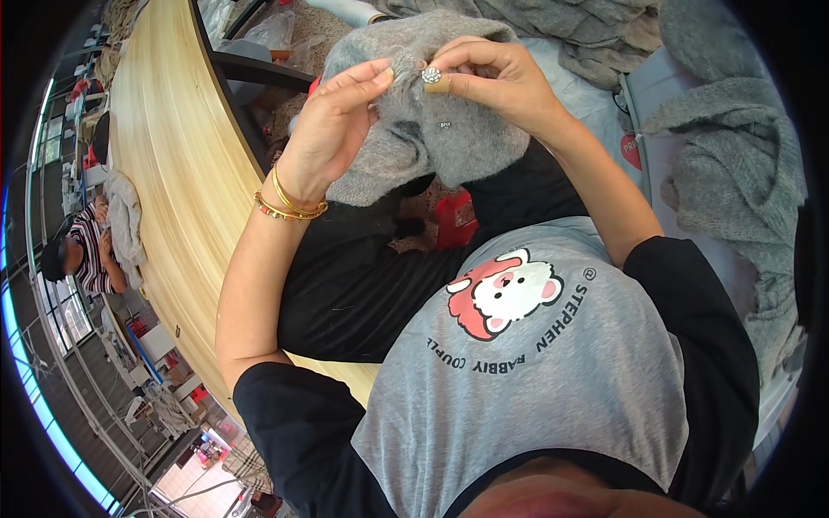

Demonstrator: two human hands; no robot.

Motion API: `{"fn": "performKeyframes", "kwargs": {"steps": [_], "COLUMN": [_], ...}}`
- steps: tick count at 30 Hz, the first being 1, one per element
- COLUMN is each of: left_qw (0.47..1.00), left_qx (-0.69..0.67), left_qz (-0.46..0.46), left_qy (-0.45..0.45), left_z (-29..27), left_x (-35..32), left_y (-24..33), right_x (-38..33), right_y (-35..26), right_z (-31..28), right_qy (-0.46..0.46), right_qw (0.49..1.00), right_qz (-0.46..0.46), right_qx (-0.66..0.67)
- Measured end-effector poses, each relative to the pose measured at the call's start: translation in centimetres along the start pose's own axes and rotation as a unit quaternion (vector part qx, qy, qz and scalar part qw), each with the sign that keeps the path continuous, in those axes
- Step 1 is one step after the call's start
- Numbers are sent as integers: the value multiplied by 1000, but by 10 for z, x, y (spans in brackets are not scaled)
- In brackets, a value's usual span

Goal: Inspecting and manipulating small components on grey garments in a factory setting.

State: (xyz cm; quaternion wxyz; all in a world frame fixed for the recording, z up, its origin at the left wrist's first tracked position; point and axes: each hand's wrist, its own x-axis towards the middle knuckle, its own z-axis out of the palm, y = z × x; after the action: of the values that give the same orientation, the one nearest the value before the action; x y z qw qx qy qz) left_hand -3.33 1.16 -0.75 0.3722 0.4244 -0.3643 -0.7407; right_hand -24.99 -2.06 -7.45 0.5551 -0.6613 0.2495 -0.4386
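Note:
A fuzzy grey knit garment [475, 142] lies bunched over my lap. My left hand [345, 108] is closed in a pinch at the garment's upper part; a thin thread or needle there would be too small to make out. Close beside it, my right hand [501, 82] grips a round sparkly button [431, 76] between thumb and finger, against the knit. Tan tape wraps the right thumb tip. Lower on the garment sits a second sparkly button [444, 125].
A long pale wooden table [173, 129] runs along my left. Grey knit pieces [734, 190] are heaped at my right over a pale bin, and more grey knits [596, 34] lie ahead. A person in a striped top [93, 250] is beyond the table.

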Motion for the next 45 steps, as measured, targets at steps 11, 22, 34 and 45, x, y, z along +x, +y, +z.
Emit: {"fn": "performKeyframes", "kwargs": {"steps": [11,22,34,45], "left_qw": [994,967,940,939], "left_qx": [71,182,254,259], "left_qz": [72,141,199,204], "left_qy": [42,107,108,102], "left_z": [4,8,-5,-11], "left_x": [1,-1,-1,0], "left_y": [-6,-5,-9,-10], "right_x": [3,13,21,30], "right_y": [-12,-13,-29,-36], "right_z": [8,6,14,15], "right_qy": [49,30,18,-5], "right_qw": [998,999,997,991], "right_qz": [24,38,38,-12], "right_qx": [36,-2,-61,-132]}}
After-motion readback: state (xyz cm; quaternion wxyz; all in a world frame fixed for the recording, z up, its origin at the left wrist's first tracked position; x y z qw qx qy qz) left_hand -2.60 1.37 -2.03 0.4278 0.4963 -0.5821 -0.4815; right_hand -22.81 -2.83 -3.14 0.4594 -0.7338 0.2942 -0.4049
